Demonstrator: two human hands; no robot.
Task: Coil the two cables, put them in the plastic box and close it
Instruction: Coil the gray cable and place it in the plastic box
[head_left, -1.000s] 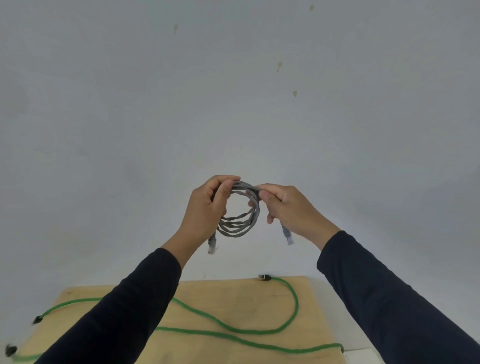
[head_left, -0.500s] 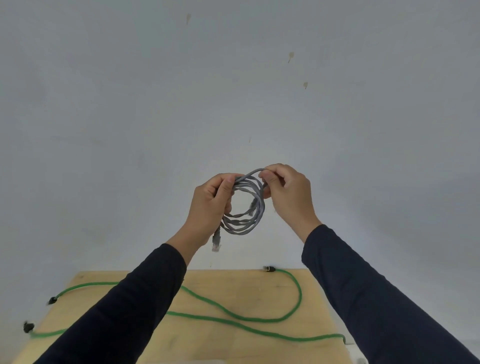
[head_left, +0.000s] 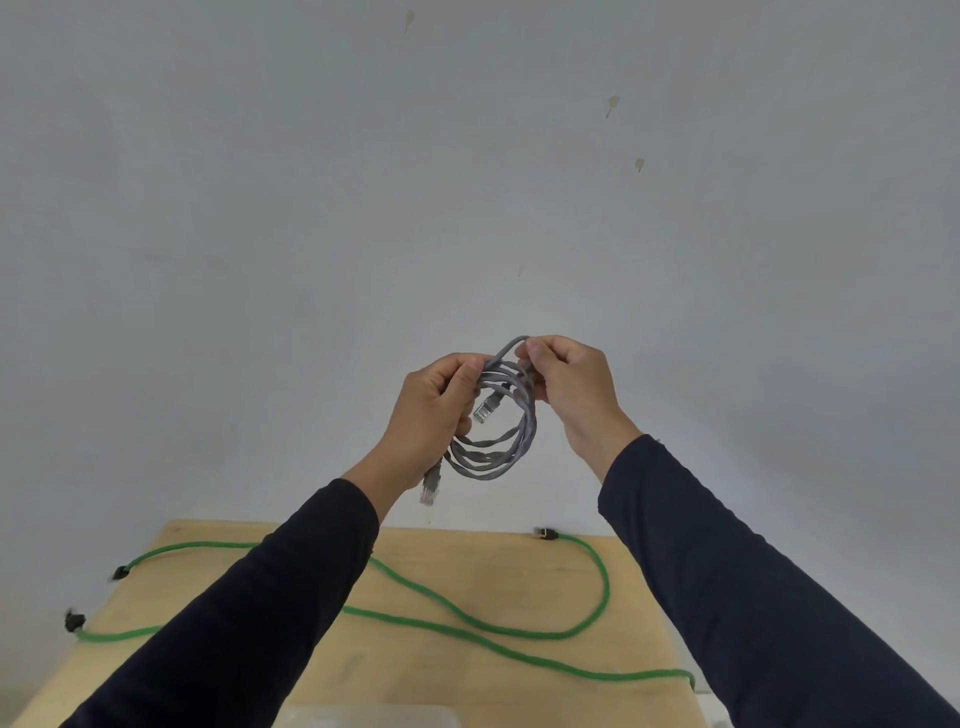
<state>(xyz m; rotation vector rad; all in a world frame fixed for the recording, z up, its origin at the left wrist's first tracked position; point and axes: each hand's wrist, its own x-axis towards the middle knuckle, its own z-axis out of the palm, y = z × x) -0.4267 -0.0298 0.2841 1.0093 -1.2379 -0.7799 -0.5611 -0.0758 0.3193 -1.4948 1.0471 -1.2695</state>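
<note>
A grey network cable (head_left: 500, 452) is wound into a small coil held up in front of the wall, above the table. My left hand (head_left: 431, 415) grips the coil's left side, and one plug hangs below that hand. My right hand (head_left: 569, 382) pinches a loop of the cable at the coil's top; the other plug points down inside the coil. A green cable (head_left: 467, 621) lies uncoiled in long curves across the wooden table (head_left: 519, 670). A pale edge of the plastic box (head_left: 363, 717) shows at the bottom of the view.
A plain grey-white wall (head_left: 311, 208) with a few small stains fills the background. The green cable's black plugs lie at the table's left edge and near its back right corner. Part of the green cable hangs over the right edge.
My right hand has risen from the coil's right side to its top, pulling the cable end through. That plug now sits inside the coil. The view has tilted a little downward.
</note>
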